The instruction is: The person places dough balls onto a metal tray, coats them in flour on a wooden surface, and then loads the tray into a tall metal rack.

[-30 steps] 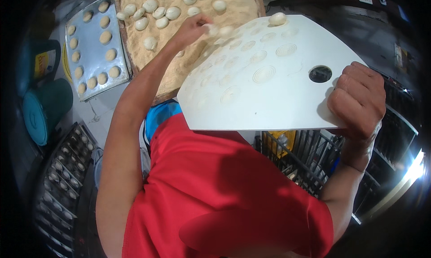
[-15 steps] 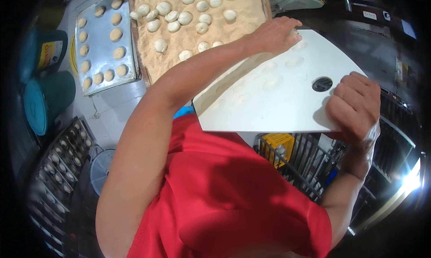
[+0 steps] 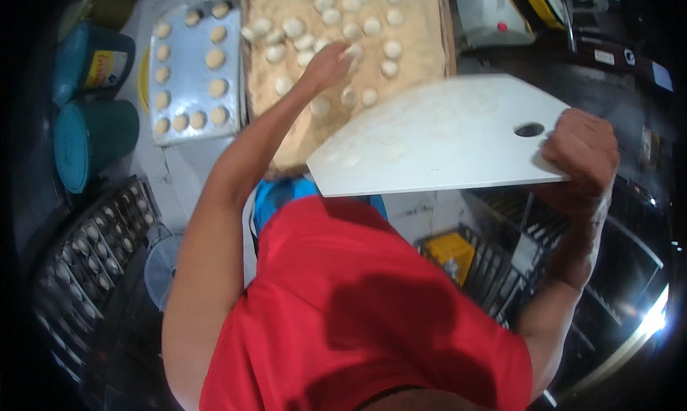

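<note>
My right hand [image 3: 583,146] grips a white board [image 3: 444,135] by its right end, beside an oval hole. The board is tilted and carries faint round marks, with no dough on it. My left hand [image 3: 330,66] reaches over a wide tray of tan crumbs [image 3: 418,35]. Its blurred fingertips are at a pale dough ball [image 3: 354,51]; whether they grip it is unclear. Several more dough balls [image 3: 293,28] lie scattered around that hand on the crumbs.
Left of the crumb tray is a metal baking tray [image 3: 187,74] with several crumb-coated dough balls [image 3: 215,59] along its edges. Teal bins [image 3: 96,142] stand farther left. Dark racks of small trays [image 3: 100,246] are at lower left, and a yellow crate [image 3: 451,255] is below the board.
My left hand has moved from the board's far edge leftward to the dough balls on the crumbs. The board has tipped in my right hand and shifted slightly right.
</note>
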A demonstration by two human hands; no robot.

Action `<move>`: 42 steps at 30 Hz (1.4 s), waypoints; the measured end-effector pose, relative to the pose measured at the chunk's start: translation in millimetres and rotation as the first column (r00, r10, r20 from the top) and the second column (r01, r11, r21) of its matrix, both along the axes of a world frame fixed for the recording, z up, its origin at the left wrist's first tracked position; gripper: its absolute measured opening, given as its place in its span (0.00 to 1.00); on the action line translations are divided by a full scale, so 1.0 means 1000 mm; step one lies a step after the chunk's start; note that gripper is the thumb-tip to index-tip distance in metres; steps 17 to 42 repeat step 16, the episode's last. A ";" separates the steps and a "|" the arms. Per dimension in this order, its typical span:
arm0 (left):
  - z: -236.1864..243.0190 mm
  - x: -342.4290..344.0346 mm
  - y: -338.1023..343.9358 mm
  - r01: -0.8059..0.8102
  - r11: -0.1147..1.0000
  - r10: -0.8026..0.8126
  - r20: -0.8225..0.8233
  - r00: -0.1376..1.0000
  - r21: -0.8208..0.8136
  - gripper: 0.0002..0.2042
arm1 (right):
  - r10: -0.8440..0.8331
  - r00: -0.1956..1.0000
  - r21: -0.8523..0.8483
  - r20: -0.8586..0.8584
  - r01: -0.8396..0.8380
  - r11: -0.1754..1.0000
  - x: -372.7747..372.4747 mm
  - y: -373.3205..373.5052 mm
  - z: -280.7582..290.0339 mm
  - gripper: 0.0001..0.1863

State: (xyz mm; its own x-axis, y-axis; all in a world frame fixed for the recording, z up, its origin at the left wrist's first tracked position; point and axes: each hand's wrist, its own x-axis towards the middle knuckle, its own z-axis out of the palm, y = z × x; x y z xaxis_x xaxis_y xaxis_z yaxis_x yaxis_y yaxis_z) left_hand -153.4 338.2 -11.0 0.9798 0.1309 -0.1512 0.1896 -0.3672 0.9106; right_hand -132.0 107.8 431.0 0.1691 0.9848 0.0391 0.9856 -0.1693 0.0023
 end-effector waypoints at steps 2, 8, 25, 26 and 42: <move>-0.023 -0.047 0.074 -0.167 0.985 0.168 -0.029 0.985 0.037 0.23 | 0.028 0.994 0.098 0.101 -0.038 0.995 0.030 0.002 0.006 0.26; 0.010 -0.121 0.132 -0.593 0.650 0.627 -0.105 0.772 -0.475 0.15 | -0.420 0.877 0.420 -0.235 0.481 0.770 0.100 -0.042 0.087 0.18; 0.001 -0.209 0.120 -0.786 0.441 0.841 -0.108 0.531 -0.434 0.13 | -0.225 0.962 0.750 0.153 0.036 0.661 0.200 0.019 0.031 0.14; 0.001 -0.209 0.120 -0.786 0.441 0.841 -0.108 0.531 -0.434 0.13 | -0.225 0.962 0.750 0.153 0.036 0.661 0.200 0.019 0.031 0.14; 0.001 -0.209 0.120 -0.786 0.441 0.841 -0.108 0.531 -0.434 0.13 | -0.225 0.962 0.750 0.153 0.036 0.661 0.200 0.019 0.031 0.14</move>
